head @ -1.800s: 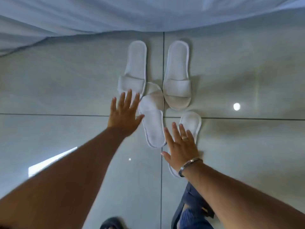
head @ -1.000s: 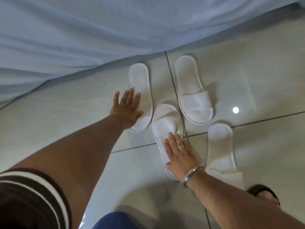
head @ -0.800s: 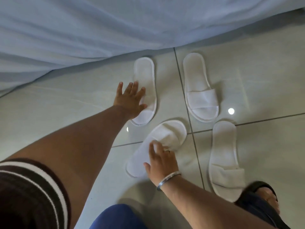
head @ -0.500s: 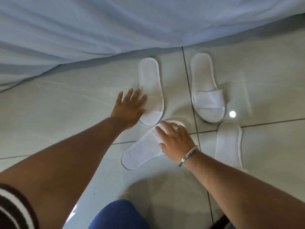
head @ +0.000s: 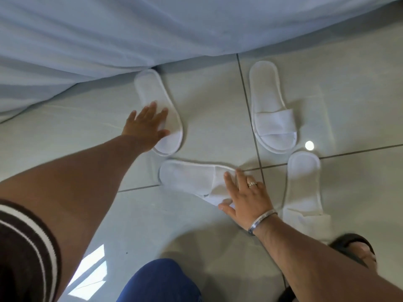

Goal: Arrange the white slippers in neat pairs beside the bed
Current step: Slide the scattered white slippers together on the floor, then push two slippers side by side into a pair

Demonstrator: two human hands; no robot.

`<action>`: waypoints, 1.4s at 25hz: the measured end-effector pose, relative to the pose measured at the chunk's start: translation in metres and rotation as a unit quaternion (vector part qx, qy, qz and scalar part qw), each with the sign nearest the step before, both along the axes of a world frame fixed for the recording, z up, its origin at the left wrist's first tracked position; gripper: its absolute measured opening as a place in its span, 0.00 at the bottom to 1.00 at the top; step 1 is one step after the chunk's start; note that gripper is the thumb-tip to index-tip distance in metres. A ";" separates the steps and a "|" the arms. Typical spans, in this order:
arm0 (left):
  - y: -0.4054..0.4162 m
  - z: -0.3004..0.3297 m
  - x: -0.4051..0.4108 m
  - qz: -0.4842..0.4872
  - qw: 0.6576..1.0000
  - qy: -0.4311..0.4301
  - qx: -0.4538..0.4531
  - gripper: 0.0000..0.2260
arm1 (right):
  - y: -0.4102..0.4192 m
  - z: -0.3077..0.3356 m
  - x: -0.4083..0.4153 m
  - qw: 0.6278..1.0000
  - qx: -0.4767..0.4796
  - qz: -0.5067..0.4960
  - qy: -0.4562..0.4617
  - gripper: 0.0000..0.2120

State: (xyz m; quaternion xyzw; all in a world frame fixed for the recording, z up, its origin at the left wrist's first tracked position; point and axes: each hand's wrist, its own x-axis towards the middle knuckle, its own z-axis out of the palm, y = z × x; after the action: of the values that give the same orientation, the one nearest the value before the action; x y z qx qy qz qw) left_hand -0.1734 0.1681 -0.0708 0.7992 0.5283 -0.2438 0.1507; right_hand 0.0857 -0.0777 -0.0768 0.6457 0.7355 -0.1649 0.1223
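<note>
**On the tiled floor beside the bed: four white slippers, two under flat hands**

On the tiled floor, below the hanging bed sheet, four white slippers are shown. The left hand is laid flat, fingers extended and grasping nothing, on the far-left slipper, whose heel lies at the sheet's edge. The right hand, likewise opened flat, is pressed on the strap end of the sideways slipper. The far-right slipper and the near-right slipper are left untouched, apart from both hands.
</note>
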 end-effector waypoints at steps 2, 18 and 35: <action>0.008 0.002 -0.019 0.024 1.000 0.013 0.002 0.31 | -0.008 0.003 -0.006 1.000 -0.014 0.006 -0.010 0.42; -0.039 0.007 -0.023 -0.032 0.999 0.018 -0.005 0.43 | 0.048 -0.005 -0.024 0.989 -0.007 -0.147 0.006 0.40; -0.082 -0.016 -0.011 -0.079 0.994 -0.078 0.010 0.50 | 0.081 -0.006 -0.013 0.999 -0.006 -0.044 -0.006 0.43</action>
State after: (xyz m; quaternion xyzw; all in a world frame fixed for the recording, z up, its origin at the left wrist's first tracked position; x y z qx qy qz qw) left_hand -0.1845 0.0860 -0.0870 0.8563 0.4529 -0.1862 0.1639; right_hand 0.0731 0.0034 -0.0832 0.6774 0.7048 -0.1705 0.1235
